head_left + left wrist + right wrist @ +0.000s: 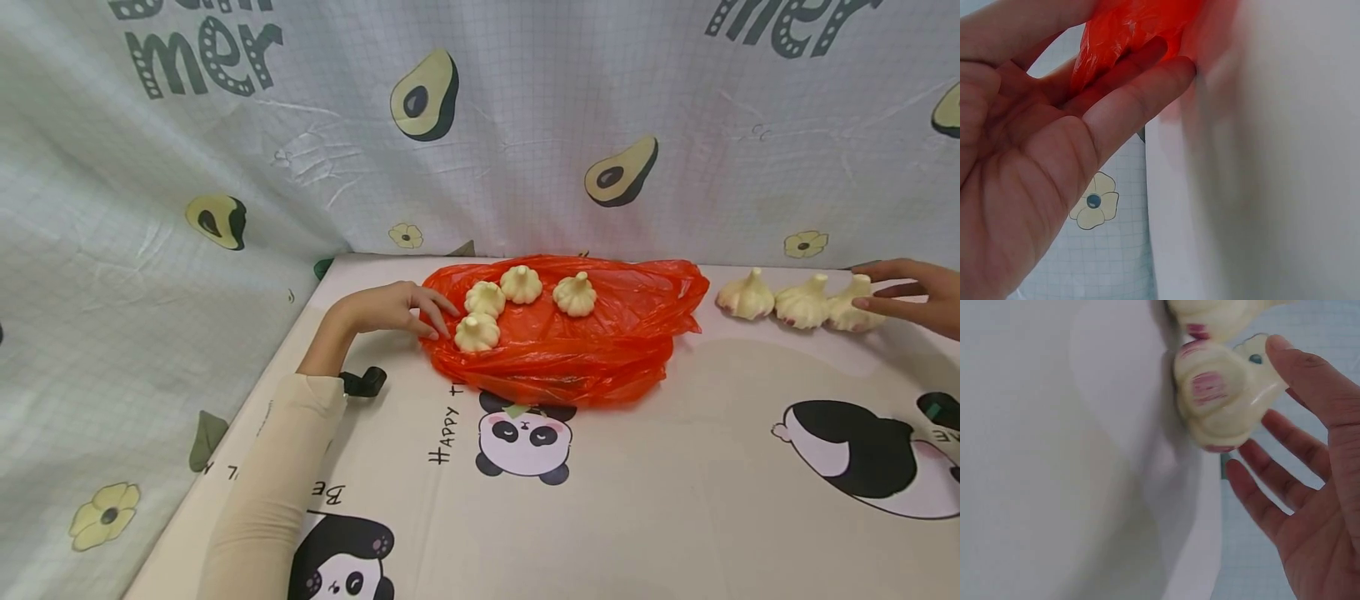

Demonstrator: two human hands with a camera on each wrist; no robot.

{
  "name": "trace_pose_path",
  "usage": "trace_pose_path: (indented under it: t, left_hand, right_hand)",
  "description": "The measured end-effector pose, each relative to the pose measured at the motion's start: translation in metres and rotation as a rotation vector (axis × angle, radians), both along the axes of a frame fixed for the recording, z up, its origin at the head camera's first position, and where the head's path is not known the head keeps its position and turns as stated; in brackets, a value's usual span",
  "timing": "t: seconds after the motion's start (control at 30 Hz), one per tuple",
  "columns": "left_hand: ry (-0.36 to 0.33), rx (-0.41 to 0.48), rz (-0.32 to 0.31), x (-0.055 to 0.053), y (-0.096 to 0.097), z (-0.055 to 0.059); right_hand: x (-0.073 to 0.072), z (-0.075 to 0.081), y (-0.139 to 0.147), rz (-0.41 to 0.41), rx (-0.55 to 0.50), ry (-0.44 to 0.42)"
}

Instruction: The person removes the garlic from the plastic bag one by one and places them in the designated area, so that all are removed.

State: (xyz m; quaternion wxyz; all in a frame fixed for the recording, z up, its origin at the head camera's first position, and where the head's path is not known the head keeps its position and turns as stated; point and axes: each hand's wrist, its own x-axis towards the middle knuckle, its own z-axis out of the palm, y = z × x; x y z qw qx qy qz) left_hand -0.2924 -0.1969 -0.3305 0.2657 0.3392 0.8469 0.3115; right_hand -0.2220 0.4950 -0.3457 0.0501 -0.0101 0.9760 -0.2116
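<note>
My left hand (393, 308) is at the left edge of a red plastic bag (630, 304) laid on the table. Its fingers (1141, 100) are loosely bent and touch the bag's crumpled edge. Several cream garlic bulbs lie on the bag; the nearest garlic bulb (477, 332) sits just beside those fingertips. Right of the bag stand three more garlic bulbs in a row. At the end garlic bulb (1216, 394), with purple patches, is my right hand (918, 296), its thumb by the stem and its other fingers spread loosely behind.
The table (600, 533) has a pale cover printed with pandas and lettering. Behind and to the left hangs a curtain (510, 192) with avocado prints. Two more garlic bulbs, one left (746, 296) and one middle (802, 302), stand close beside the end one.
</note>
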Motion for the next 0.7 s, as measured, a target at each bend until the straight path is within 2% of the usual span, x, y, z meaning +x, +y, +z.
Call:
trace_pose_path:
  t: [0.13,0.33,0.43,0.53,0.7]
  left_hand:
    - [0.002,-0.006,-0.001,-0.001,0.0,-0.001]
    - [-0.009,-0.013,0.022,-0.001,-0.001,0.0]
    - [-0.025,-0.006,0.027,-0.001,-0.001,-0.001]
    - [-0.032,-0.004,0.029,-0.001,0.0,-0.002]
    - [-0.029,-0.009,0.027,-0.001,0.001,-0.002]
  right_hand:
    - [0.003,0.011,-0.013,0.02,-0.053,0.15]
    - [0.009,0.032,-0.042,0.063,-0.077,0.304]
    - [0.011,0.043,-0.055,0.092,-0.075,0.296]
    - [0.014,0.055,-0.069,0.135,-0.039,0.253]
    - [0.023,0.063,-0.094,0.173,-0.026,0.28]
